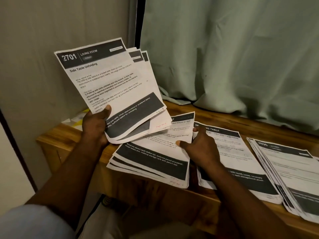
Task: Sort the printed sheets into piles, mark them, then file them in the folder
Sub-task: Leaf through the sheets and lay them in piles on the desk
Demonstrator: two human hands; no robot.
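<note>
View: head camera, the only one given.
Left hand: seen centre left, clamped on the lower edge of a sheaf, with the thumb laid across the front page.
Sheaf: held up in the upper left of the frame, above the tabletop. It is fanned, and its lower corners sag and curl.
Right hand: seen in the centre, pinching the right edge of the top sheet. The thumb is pressed on the printed face and the fingers are hidden behind the edge.
Top sheet: lying on the left pile, with its right edge slightly raised.
Other piles: a middle pile is seen just beside the right hand, and a right pile at the right edge. Both lie flat and loosely squared.
Folder: none can be made out.
Stage: sorting is judged to be under way. Small handwritten notes are seen at some lower corners, but they are too small to be read.
Handling: the paper is judged light, limp and slippery sheet on sheet, so a fanned sheaf could slide apart.
Hold: a sheet is best taken at an edge or corner, thumb above and fingers below. It should be peeled off singly so that the sheet beneath is not dragged.
Backdrop: a pale curtain is hung behind the tabletop.
</note>
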